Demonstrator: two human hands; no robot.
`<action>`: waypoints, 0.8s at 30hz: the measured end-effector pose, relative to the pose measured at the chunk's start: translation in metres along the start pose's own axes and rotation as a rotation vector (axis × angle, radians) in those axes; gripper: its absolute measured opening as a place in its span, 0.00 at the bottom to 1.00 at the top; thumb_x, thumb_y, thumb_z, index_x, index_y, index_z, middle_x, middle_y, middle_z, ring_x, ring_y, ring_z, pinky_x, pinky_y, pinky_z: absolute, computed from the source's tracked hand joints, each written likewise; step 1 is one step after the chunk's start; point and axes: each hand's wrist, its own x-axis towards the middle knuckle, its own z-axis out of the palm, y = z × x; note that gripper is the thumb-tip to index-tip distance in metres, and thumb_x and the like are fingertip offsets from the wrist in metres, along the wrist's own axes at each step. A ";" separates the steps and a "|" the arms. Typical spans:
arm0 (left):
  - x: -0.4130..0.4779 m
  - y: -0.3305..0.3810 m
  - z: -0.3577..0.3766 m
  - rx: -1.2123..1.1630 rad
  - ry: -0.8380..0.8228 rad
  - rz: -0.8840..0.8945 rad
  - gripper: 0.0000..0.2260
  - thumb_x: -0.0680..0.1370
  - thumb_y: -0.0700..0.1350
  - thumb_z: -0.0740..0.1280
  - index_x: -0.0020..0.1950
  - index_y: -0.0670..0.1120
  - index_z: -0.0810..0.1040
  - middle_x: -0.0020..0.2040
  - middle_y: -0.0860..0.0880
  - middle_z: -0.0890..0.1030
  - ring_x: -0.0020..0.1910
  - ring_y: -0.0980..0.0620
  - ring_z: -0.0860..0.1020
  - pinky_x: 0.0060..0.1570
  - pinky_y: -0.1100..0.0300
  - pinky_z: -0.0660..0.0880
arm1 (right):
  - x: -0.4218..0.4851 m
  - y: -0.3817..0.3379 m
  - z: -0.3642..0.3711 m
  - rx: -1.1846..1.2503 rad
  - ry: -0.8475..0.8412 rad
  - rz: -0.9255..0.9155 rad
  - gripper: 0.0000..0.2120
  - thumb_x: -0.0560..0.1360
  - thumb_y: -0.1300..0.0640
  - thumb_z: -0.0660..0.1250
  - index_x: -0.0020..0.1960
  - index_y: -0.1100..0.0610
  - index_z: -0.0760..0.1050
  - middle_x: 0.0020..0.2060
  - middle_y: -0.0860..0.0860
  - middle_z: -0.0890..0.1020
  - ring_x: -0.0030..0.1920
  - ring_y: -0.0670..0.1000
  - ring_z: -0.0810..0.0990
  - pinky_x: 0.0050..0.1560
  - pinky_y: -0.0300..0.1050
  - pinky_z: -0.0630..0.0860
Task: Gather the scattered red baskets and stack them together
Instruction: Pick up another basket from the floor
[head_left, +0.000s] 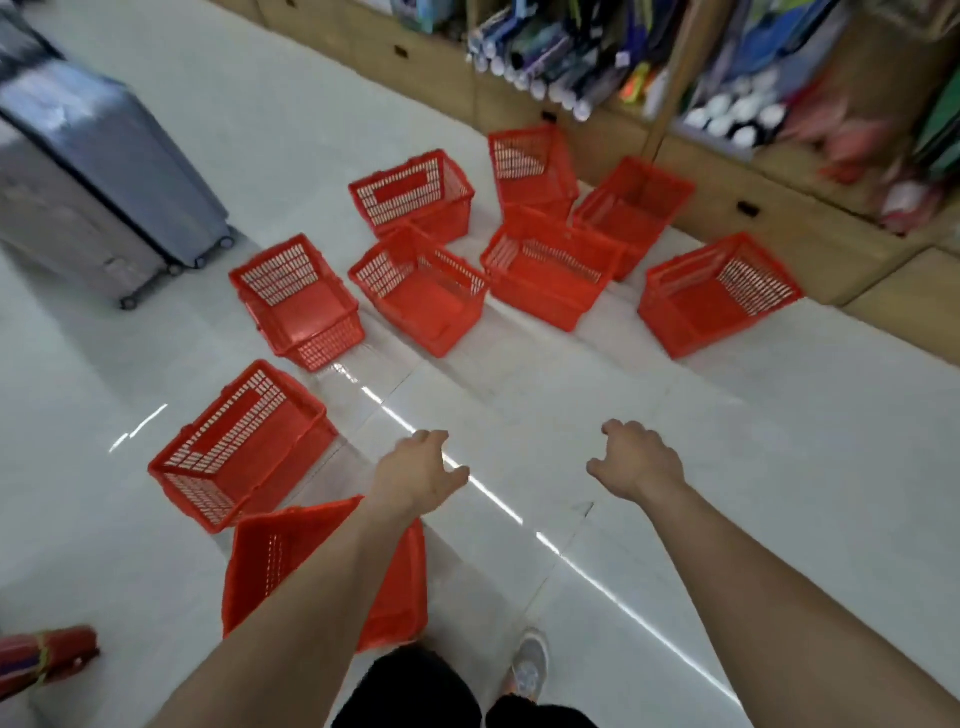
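I see nine red perforated plastic baskets (423, 291) scattered singly over the glossy white tiled floor (675, 441), none stacked. My left hand (415, 475) hangs empty, fingers loosely apart, above the floor near the closest basket (275, 566); my right hand (636, 460) likewise grips nothing.

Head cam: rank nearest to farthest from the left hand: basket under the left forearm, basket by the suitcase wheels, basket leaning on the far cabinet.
From the left hand:
1. Basket under the forearm, just below and behind the hand, near the feet.
2. Basket by the suitcase wheels, mid-floor, ahead to the left.
3. Basket at the cabinet, back of the cluster, ahead to the right.
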 end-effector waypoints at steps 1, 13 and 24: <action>0.004 0.022 -0.010 0.039 -0.001 0.026 0.33 0.75 0.62 0.65 0.76 0.48 0.65 0.73 0.46 0.69 0.70 0.44 0.68 0.65 0.48 0.69 | -0.003 0.016 -0.018 -0.011 0.022 0.024 0.31 0.74 0.43 0.65 0.74 0.51 0.65 0.66 0.54 0.73 0.65 0.58 0.72 0.57 0.52 0.71; 0.138 0.211 -0.084 0.227 -0.052 0.255 0.34 0.75 0.64 0.63 0.76 0.48 0.64 0.73 0.46 0.69 0.69 0.43 0.70 0.65 0.46 0.69 | 0.052 0.143 -0.163 0.138 0.129 0.313 0.30 0.73 0.42 0.66 0.72 0.53 0.66 0.66 0.55 0.73 0.66 0.59 0.71 0.60 0.54 0.71; 0.311 0.353 -0.137 0.257 -0.080 0.413 0.31 0.74 0.63 0.65 0.72 0.46 0.70 0.68 0.44 0.74 0.67 0.42 0.72 0.64 0.51 0.69 | 0.150 0.214 -0.262 0.323 0.132 0.489 0.29 0.74 0.44 0.64 0.73 0.52 0.66 0.65 0.53 0.73 0.66 0.58 0.71 0.59 0.53 0.73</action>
